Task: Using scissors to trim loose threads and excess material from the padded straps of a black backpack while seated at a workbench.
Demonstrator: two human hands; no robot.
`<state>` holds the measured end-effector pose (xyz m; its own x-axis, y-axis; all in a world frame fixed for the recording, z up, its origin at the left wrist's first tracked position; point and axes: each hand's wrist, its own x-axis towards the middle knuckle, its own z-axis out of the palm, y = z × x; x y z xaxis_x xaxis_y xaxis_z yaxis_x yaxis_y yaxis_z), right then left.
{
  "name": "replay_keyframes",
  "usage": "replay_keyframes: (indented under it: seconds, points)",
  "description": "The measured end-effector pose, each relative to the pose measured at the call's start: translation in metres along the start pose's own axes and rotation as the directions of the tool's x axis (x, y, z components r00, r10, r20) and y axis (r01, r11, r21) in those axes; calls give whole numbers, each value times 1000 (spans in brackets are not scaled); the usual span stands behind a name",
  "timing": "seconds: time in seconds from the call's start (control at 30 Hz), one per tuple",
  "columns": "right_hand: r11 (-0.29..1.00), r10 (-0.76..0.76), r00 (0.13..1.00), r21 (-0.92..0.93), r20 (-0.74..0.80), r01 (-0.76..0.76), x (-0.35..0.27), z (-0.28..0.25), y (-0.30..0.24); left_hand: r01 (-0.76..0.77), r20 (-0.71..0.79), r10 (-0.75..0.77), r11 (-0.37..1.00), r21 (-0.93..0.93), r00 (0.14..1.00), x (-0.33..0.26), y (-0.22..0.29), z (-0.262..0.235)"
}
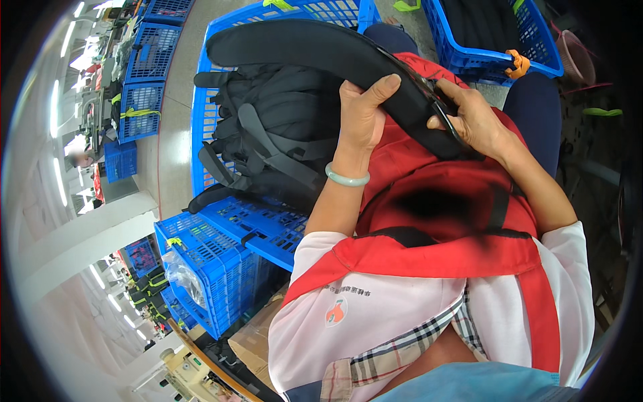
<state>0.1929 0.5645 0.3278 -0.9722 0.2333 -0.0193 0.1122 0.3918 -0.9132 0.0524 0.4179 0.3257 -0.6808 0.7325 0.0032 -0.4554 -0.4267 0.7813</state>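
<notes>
A long, curved black padded strap (301,47) stretches from the upper left across to my lap. My left hand (365,110) is closed on its lower edge, thumb on top. At the strap's right end, my right hand (472,120) is closed round a slim dark tool (445,115) with a shiny edge, which looks like scissors; the fingers partly hide it. The tool lies against the strap's edge. Beneath both hands, a red apron (415,181) covers my lap.
On the left stands a blue crate (198,134) heaped with black straps (281,100). Another blue crate (462,57) holding black pieces is at the upper right, beside a pink basket (576,57). More blue crates (221,281) and a cardboard box (258,338) sit lower left.
</notes>
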Motion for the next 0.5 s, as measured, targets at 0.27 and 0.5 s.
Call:
replay_keyframes:
  seconds: [0.27,0.5]
  points:
    - [994,-17,996,-109,-85,8,1,3,-2,-122,17,122,992,-22,992,14,25,5]
    - [997,-20,1000,-71,-16,19,6,-2,-8,-132,-14,132,991,-2,991,14,24,8]
